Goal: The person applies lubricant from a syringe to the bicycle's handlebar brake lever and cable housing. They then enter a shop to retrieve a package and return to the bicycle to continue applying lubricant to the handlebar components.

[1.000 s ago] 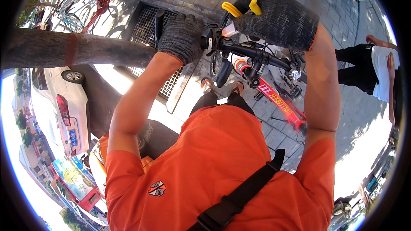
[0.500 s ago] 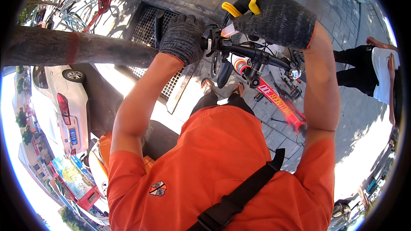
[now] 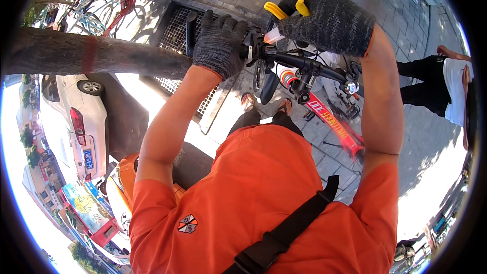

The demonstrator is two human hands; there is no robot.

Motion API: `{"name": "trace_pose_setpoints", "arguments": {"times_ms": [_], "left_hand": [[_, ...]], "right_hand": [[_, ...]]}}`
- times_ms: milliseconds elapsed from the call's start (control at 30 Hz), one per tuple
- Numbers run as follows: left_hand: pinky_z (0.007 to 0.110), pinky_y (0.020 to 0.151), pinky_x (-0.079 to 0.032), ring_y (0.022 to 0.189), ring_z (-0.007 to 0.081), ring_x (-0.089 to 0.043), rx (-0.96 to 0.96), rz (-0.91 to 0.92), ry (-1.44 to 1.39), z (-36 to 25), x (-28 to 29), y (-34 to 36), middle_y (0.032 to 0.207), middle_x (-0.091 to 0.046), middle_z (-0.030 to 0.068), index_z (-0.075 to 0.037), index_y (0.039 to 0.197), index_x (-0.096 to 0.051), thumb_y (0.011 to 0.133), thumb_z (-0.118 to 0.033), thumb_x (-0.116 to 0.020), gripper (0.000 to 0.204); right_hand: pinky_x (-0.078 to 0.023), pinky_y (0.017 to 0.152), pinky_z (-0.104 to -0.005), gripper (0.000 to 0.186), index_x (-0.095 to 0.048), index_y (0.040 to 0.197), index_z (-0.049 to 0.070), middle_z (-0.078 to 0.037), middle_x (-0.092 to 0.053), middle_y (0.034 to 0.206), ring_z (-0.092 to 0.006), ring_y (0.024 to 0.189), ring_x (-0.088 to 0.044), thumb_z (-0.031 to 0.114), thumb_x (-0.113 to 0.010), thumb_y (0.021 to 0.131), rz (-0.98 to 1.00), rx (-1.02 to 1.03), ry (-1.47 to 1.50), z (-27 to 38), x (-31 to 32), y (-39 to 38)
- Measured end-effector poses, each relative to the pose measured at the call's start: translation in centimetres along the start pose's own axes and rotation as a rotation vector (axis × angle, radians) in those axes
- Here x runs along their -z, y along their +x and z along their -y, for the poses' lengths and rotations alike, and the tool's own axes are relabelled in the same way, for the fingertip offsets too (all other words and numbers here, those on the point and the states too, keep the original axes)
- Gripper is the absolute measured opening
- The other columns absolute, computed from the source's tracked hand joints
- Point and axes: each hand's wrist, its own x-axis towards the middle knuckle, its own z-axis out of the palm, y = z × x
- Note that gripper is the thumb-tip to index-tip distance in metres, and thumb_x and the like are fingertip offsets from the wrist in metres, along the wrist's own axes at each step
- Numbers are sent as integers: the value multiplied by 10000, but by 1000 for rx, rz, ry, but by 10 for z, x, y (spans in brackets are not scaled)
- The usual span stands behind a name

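Note:
My left hand (image 3: 217, 48), in a dark grey knit glove, rests on the handlebar (image 3: 289, 60) of a red-and-white bicycle (image 3: 324, 119), its fingers loosely curved over the bar's left end. My right hand (image 3: 327, 23), gloved alike, is closed round a tool with yellow handles (image 3: 274, 10), held just above the bar by the clamp and lever (image 3: 252, 46). A pale pinkish piece (image 3: 273, 34) shows below the tool; what it is, I cannot make out. The tool's working end is hidden by the glove and bar.
A tree trunk (image 3: 56, 50) crosses at left beside a metal grate (image 3: 170, 30). Parked bicycles (image 3: 116, 10) stand beyond it. A white car (image 3: 71, 127) and an orange scooter (image 3: 122, 172) are at left. Another person (image 3: 426, 86) stands at right on the paving.
My left hand's fingers have straightened and spread slightly over the bar. My right hand stays on the yellow-handled tool. The view has shifted a little.

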Motion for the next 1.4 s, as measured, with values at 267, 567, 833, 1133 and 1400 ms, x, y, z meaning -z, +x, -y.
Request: {"name": "trace_pose_setpoints", "arguments": {"times_ms": [267, 567, 833, 1133, 1400], "left_hand": [[532, 1083, -421, 1220, 350, -597, 85, 236, -97, 1, 7, 1, 1224, -664, 182, -63, 1217, -693, 760, -373, -776, 559], [537, 1089, -406, 1226, 365, -583, 10, -212, -102, -4, -3, -13, 1259, -638, 165, -66, 1267, -661, 770, -325, -761, 569], [471, 1067, -480, 1210, 354, -624, 103, 327, -51, -3, 12, 7, 1205, -672, 209, -30, 1219, -674, 767, -311, -754, 538], [475, 1006, -504, 1153, 355, -644, 98, 241, -58, -2, 9, 0, 1172, -680, 199, -37, 1170, -687, 774, -312, -745, 486], [512, 1058, -448, 1205, 357, -609, 134, 221, -60, -2, 5, -8, 1218, -662, 193, -53, 1229, -682, 781, -329, -731, 529]], "right_hand": [[-556, 683, -316, 405, -754, 1161, 21, -116, -744, 890, -159, 752, -701, 313, -824, 889, -29, 44, -6, -1, -6, 3], [-550, 649, -314, 467, -743, 1176, 22, -107, -733, 822, -157, 705, -691, 368, -832, 874, 80, -37, 60, 12, 2, -1], [-545, 639, -347, 481, -753, 1127, 10, -143, -732, 822, -186, 686, -685, 413, -829, 876, 16, 22, -34, 6, -4, 2], [-532, 646, -363, 505, -748, 1080, -15, -153, -719, 801, -210, 681, -675, 437, -833, 873, -18, 37, -29, 6, -6, 1], [-533, 682, -379, 515, -744, 1059, -19, -169, -715, 825, -229, 729, -680, 447, -841, 864, -9, 70, -75, 7, -8, 6]]}}
